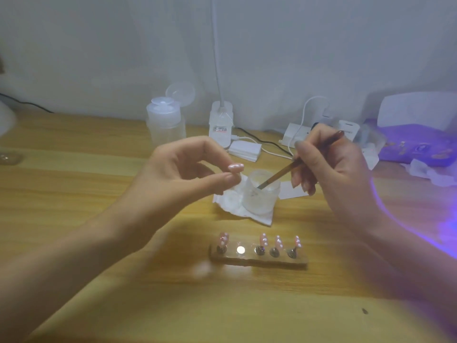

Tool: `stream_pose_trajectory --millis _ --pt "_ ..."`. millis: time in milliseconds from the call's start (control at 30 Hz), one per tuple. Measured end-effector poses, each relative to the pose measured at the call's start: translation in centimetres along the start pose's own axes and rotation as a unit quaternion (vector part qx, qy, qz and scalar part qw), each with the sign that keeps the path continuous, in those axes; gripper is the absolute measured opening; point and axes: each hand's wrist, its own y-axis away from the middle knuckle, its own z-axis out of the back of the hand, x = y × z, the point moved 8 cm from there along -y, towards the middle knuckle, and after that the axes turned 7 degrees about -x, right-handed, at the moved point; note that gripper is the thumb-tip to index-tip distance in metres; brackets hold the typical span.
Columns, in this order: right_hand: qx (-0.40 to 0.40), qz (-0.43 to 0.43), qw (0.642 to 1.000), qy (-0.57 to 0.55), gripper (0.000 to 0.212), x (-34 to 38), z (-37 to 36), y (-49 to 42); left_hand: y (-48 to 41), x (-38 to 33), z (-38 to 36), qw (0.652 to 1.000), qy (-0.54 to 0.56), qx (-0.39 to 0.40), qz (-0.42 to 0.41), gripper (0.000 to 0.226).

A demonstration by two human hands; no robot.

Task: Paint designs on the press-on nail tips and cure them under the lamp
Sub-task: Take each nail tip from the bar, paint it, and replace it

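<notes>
My left hand (188, 169) pinches a pink nail tip (236, 167) with white dots between thumb and finger, held above the table. My right hand (331, 164) grips a thin brush (296, 165); the brush's tip dips into a small clear cup (261, 191) standing on a white tissue (230, 201). In front of me a holder strip (258, 258) carries several pink dotted nail tips (278, 242) on little stands, with one bare round magnet spot (240, 249). The curing lamp (418, 115) glows purple at the far right.
A clear pump bottle (165, 122) with its lid flipped up stands at the back. A desk lamp base (220, 122), a power strip (321, 132) with white cables, a stack of white pads (244, 150) and crumpled wipes (430, 172) lie behind the cup.
</notes>
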Motion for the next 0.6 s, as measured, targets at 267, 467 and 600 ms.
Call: stream_pose_trajectory --millis 267,467,600 --pt "-0.046 -0.045 0.997 -0.042 0.027 -0.9 1.1 -0.3 -2.9 1.4 -0.8 0.994 -0.077 -0.042 -0.064 0.012" --pt "-0.122 -0.075 0.987 -0.072 0.028 -2.5 2.9 -0.3 -2.7 3.0 0.2 0.987 -0.096 -0.104 -0.081 0.003" --pt "-0.102 -0.056 0.992 -0.052 0.028 -1.8 2.7 -0.6 -2.3 3.2 0.4 0.982 -0.126 -0.103 -0.098 0.005"
